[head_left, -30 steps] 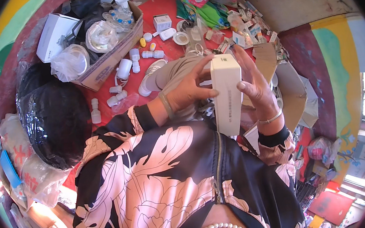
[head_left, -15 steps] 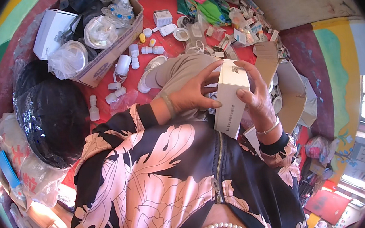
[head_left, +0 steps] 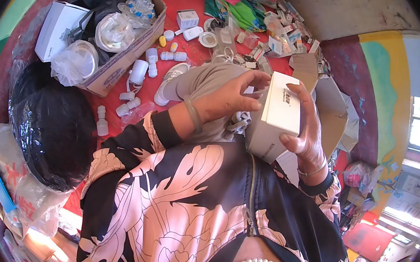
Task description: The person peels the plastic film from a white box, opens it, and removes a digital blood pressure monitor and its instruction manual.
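The right hand (head_left: 313, 138) grips one white box (head_left: 273, 119), fingers over its far right edge and thumb on the near side; the box stands tilted in front of the jacket zip (head_left: 252, 190). Its top bears dark print, and a short grey line runs low on one side. The left hand (head_left: 225, 101) is open beside the box's left edge, thumb and fingers apart; whether a fingertip touches, I cannot tell. Each wrist wears one bangle.

Farther out on the red floor (head_left: 179, 29) lie two small yellow pieces (head_left: 162, 41), at least five white plastic fittings (head_left: 152, 60) and one small white carton (head_left: 187, 18) with dark print. To the left, one cardboard box (head_left: 135, 57) with purple print holds two bagged round white pieces (head_left: 113, 32); near it sit one black bag (head_left: 53, 129) and a pale sack (head_left: 30, 196) with red writing.
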The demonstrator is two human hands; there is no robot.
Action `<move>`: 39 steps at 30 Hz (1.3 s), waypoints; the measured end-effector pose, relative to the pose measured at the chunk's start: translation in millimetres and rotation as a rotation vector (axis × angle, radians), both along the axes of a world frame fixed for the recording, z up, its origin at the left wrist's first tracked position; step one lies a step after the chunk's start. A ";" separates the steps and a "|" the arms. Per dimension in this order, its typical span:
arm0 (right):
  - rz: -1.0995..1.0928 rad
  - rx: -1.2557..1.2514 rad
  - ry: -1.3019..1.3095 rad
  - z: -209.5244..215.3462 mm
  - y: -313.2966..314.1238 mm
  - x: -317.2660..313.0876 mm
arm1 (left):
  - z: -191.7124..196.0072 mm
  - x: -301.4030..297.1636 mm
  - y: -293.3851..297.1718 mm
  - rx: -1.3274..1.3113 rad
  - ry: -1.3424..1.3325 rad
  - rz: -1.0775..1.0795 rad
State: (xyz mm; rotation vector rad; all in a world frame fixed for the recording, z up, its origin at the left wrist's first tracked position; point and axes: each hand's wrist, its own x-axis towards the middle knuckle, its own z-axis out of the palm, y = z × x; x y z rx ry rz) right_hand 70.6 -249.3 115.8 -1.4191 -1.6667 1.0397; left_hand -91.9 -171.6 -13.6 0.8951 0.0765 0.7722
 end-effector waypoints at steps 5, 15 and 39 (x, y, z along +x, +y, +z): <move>0.051 0.060 -0.117 -0.6 2.0 1.1 | 8.9 2.0 6.3 -0.056 0.043 0.020; -0.092 -0.078 -0.038 -2.2 5.9 -1.2 | 10.5 9.9 -9.7 -0.334 -0.099 0.024; 0.171 0.304 -0.445 -21.2 -22.2 -2.4 | 23.6 -10.3 -24.7 -0.350 -0.099 -0.249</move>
